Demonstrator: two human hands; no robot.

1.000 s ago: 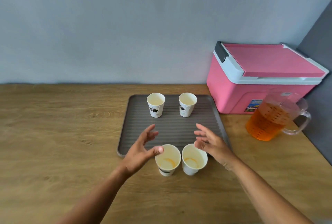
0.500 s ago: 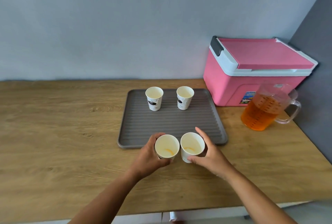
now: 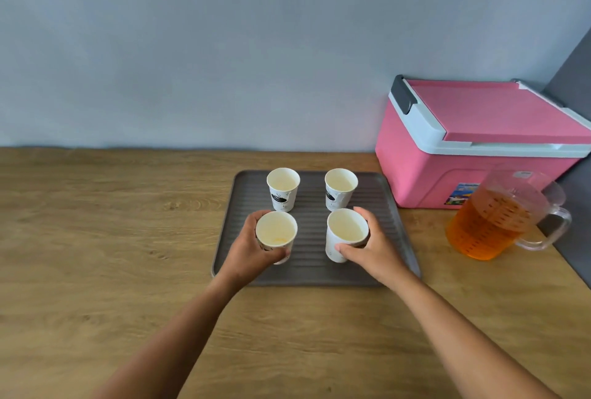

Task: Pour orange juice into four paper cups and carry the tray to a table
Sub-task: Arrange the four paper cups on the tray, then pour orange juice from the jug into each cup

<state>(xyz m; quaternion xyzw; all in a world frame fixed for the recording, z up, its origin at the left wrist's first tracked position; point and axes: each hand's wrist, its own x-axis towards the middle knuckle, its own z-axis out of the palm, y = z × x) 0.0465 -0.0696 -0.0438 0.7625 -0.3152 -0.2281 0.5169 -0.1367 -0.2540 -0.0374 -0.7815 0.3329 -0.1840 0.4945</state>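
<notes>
left hand curled round near-left cup | right hand curled round near-right cup | both cups upright over near half of tray | juice jug on worktop right of tray, nearer right hand, handle pointing right

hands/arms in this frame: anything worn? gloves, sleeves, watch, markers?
Nothing worn that shows. The left hand and right hand are ungloved, with no ring visible on the sides facing the camera. The left forearm and right forearm are bare down to the frame edge: no sleeve, watch, bracelet, tape or tracking marker in view.
</notes>
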